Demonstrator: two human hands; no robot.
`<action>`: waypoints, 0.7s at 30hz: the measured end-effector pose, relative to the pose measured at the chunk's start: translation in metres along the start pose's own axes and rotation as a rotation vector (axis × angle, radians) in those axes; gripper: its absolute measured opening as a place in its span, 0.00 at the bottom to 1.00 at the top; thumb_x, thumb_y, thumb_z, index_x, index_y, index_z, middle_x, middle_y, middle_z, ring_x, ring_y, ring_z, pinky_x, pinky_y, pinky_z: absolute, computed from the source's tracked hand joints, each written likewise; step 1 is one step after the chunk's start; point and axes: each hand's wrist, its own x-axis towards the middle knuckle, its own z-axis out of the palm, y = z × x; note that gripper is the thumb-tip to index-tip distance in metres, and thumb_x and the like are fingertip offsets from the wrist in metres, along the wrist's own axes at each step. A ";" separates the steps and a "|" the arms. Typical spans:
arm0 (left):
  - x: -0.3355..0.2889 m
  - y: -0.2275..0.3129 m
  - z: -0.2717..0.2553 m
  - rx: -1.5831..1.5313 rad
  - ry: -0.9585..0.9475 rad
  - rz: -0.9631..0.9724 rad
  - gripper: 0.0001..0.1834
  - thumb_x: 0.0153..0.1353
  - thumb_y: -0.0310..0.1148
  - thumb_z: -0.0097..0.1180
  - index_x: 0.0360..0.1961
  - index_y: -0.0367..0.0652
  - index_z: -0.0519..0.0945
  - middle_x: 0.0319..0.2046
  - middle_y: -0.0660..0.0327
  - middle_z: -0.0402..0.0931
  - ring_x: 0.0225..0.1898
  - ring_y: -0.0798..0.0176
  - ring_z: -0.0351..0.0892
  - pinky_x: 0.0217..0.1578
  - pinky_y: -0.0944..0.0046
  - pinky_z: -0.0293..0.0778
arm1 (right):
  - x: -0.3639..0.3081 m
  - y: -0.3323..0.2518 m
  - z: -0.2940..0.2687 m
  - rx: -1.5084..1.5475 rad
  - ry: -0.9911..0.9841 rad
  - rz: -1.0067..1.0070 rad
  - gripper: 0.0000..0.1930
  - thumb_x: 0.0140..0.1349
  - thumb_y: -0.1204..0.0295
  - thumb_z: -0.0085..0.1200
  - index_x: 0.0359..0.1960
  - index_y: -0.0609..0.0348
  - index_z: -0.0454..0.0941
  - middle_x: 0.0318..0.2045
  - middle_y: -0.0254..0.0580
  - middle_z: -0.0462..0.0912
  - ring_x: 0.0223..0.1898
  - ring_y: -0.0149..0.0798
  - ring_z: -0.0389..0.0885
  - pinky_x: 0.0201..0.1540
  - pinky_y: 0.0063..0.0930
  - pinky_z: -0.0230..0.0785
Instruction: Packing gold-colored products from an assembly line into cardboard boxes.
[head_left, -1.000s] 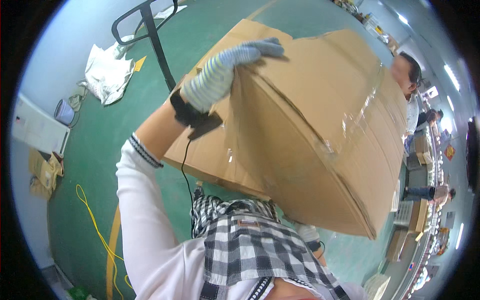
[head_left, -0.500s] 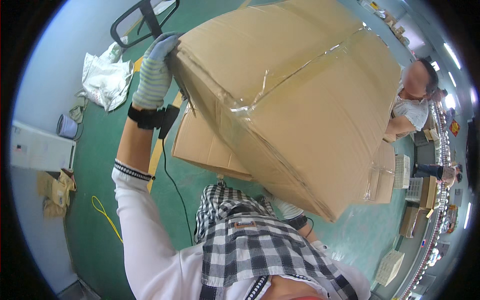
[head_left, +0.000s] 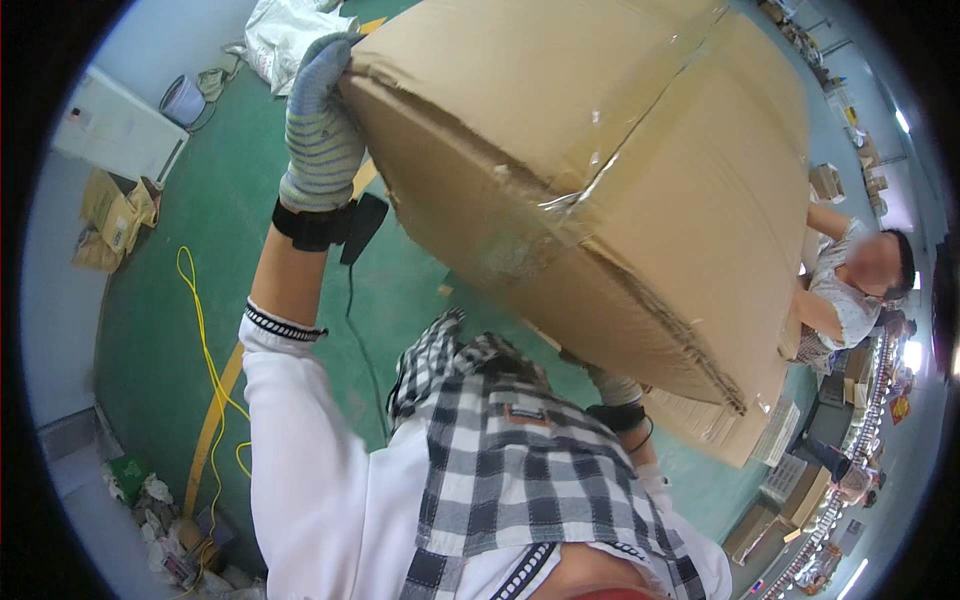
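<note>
A large taped cardboard box is held up in front of me, tilted, with one long side toward my body. My left hand, in a striped knit glove, grips its upper left corner. Lower down, my gloved right hand is at the box's near bottom edge, its fingers hidden beneath the cardboard. A person on the right stands with both arms at the far side of the box. Part of another cardboard box shows below the lower right edge.
A yellow cord lies on the green floor at left. White sacks, a bucket and a white panel are near the left wall. Cartons and a long line of goods run along the right.
My body and the large box have turned, and the floor items at left have shifted up in view. The person at right appears lower, with both arms showing. Both my hands stay at the box.
</note>
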 end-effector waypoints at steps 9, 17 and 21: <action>-0.003 0.010 -0.011 0.481 0.072 0.095 0.16 0.75 0.37 0.49 0.54 0.39 0.81 0.53 0.59 0.81 0.55 0.62 0.79 0.60 0.60 0.73 | 0.011 -0.085 -0.032 -0.010 -0.015 -0.092 0.29 0.61 0.58 0.70 0.63 0.53 0.77 0.60 0.40 0.80 0.61 0.40 0.75 0.61 0.37 0.70; -0.030 0.026 0.024 0.519 0.128 0.040 0.16 0.75 0.32 0.48 0.56 0.38 0.81 0.55 0.58 0.80 0.58 0.62 0.78 0.63 0.59 0.71 | -0.018 -0.002 0.005 0.541 -0.089 0.126 0.31 0.67 0.56 0.64 0.67 0.56 0.72 0.66 0.42 0.74 0.64 0.41 0.74 0.64 0.36 0.69; -0.047 0.050 0.002 0.858 -0.034 0.281 0.16 0.74 0.27 0.48 0.58 0.35 0.79 0.57 0.56 0.79 0.59 0.57 0.77 0.64 0.56 0.71 | -0.043 -0.020 -0.010 0.750 -0.197 0.155 0.32 0.68 0.54 0.61 0.69 0.56 0.70 0.66 0.43 0.74 0.65 0.42 0.73 0.65 0.39 0.68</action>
